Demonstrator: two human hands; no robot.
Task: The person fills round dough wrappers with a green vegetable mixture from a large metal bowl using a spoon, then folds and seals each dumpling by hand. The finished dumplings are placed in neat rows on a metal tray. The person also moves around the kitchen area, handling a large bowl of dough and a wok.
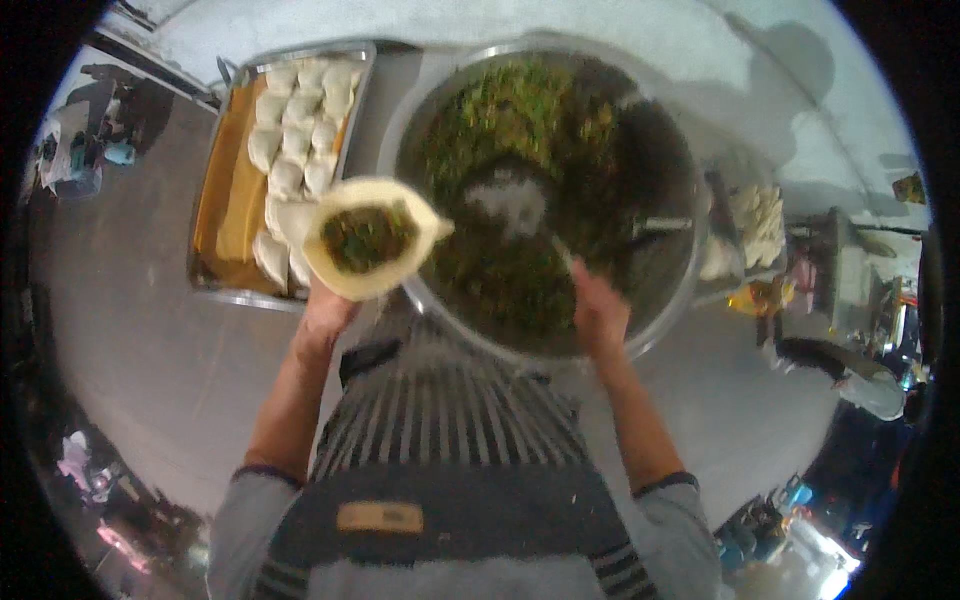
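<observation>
On my left hand (pixel 330 309) rests a round dough wrapper (pixel 324 262), its rim raised around a heap of chopped green filling (pixel 369 238). The wrapper hides most of the fingers. My right hand (pixel 602 309) grips the thin handle of a utensil (pixel 564 252), probably a spoon; its far end is blurred. That hand is over the near right part of a large round metal basin (pixel 417 298) holding dark green chopped filling (pixel 499 112). A patch of the basin's bottom shows in the middle. To the left, a metal tray (pixel 247 300) carries several pale folded dumplings (pixel 285 180).
A yellow-brown strip of liner (pixel 241 187) lies along the tray's left side. Right of the basin stands another container with pale dough pieces (pixel 759 225). Beyond it is an orange-yellow packet (pixel 757 298). A pale wall (pixel 675 30) borders the far side.
</observation>
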